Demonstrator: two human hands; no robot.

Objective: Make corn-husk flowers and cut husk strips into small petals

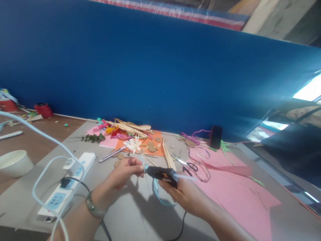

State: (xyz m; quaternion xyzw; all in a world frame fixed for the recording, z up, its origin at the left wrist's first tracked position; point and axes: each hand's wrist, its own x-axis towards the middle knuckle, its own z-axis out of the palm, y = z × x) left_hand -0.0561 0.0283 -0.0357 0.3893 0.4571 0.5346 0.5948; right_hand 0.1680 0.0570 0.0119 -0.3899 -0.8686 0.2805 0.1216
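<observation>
My left hand (127, 172), a bracelet on its wrist, pinches the thin stem of a white artificial flower (134, 144) whose petals point up and away. The stem's lower end runs down past my fingertips. My right hand (184, 194) is wrapped round a black hot glue gun (162, 174), with a translucent glue stick (187, 177) poking out of its back. The gun's nozzle is right at the stem, by my left fingertips; whether they touch, I cannot tell. Beneath the gun lies a round item with a light blue rim (164, 201), partly hidden by my right hand.
Left are a white power strip (56, 199) with cables and a white bowl (16, 163). Behind lie wooden sticks (130, 126), orange paper (159, 150), a green sprig (92, 138) and a pen (112, 154). Right are scissors (189, 166), pink paper (240, 194) and a dark upright phone-like object (216, 137).
</observation>
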